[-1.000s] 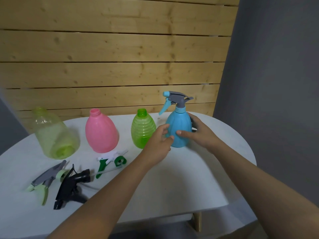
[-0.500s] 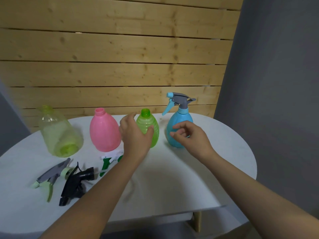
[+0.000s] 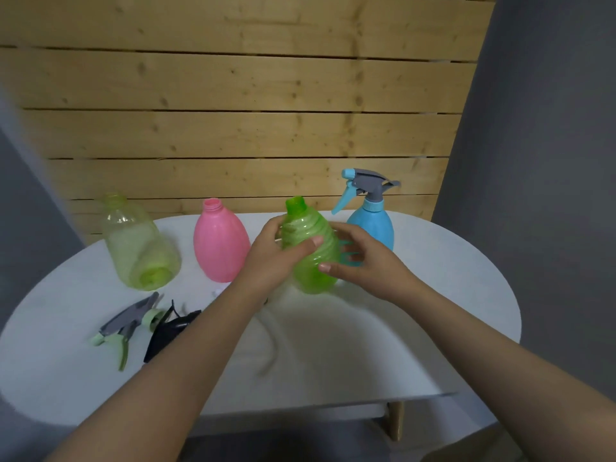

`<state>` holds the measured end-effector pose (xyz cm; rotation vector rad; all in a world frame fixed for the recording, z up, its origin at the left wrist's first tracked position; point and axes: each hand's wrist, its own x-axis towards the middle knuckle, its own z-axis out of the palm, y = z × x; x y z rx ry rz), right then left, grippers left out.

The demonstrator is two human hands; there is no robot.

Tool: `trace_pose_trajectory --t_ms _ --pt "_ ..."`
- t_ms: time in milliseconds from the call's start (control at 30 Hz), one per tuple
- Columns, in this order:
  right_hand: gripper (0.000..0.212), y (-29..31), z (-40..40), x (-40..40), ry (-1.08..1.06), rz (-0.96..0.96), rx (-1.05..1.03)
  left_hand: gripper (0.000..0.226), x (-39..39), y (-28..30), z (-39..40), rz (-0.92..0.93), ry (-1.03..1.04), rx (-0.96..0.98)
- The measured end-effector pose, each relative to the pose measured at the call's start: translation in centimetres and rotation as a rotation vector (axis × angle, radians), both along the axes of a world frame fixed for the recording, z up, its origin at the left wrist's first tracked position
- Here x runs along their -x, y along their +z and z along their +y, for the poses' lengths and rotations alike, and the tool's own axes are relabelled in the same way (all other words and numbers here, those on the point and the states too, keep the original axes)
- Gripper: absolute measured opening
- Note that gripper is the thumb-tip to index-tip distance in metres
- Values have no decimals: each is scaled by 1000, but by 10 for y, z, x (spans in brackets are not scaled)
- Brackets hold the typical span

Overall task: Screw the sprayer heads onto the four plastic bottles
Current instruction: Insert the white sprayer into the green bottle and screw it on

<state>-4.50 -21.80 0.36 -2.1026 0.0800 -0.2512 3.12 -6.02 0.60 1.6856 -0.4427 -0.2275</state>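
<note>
- Hands hold the green ribbed bottle [image 3: 311, 251] lifted above the counter [image 3: 433, 295] and tilted, probably to bring it close for its sprayer.
- The left hand [image 3: 273, 258] is closed around the bottle's side; the right hand [image 3: 363, 261] supports the other side with its fingers curled on it.
- Four bottles are visible: a pale yellow-green one [image 3: 138, 241], a pink one [image 3: 220, 241], the green one, and a blue bottle [image 3: 371, 225].
- Only the blue bottle has a sprayer head [image 3: 366, 185] on it, so three remain open.
- Two loose sprayers lie clearly on the counter, a grey-green one [image 3: 125, 328] and a black one [image 3: 170, 331]; a third is mostly hidden behind the left arm.
</note>
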Motion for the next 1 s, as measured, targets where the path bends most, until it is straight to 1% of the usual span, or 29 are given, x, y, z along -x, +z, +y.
trace_pose_trajectory --t_ms 67,133,167,233,333,433,500,567,633,733,833,900,1000 --pt "78 4 6 3 74 11 -30 60 8 6 12 75 -96 37" --pt "79 7 16 5 123 17 -94 65 17 10 28 106 -161 45" --pt "78 7 15 6 116 26 -107 63 19 11 29 121 -190 47" --pt "74 9 20 8 90 71 -98 50 23 12 44 109 -176 5" --pt "74 11 20 14 34 141 -3 33 20 8 68 -14 -23 -189" --pt "79 14 19 18 -5 202 25 29 15 -3 87 -136 21 -424" --pt "81 15 19 21 -10 243 38 31 11 -12 92 -124 9 -516" --pt "82 16 19 22 -10 275 49 39 7 -19 92 -117 9 -580" --pt "80 18 19 22 -2 306 69 42 6 -22 88 -136 10 -585" --pt "70 19 18 21 31 349 90 44 2 -22 80 -181 52 -600" --pt "64 18 15 21 44 360 110 49 -2 -23 75 -215 17 -740" --pt "67 17 11 22 42 370 122 50 -4 -24 73 -227 -14 -825" --pt "77 15 5 22 33 390 149 53 -9 -22 73 -189 -46 -841"
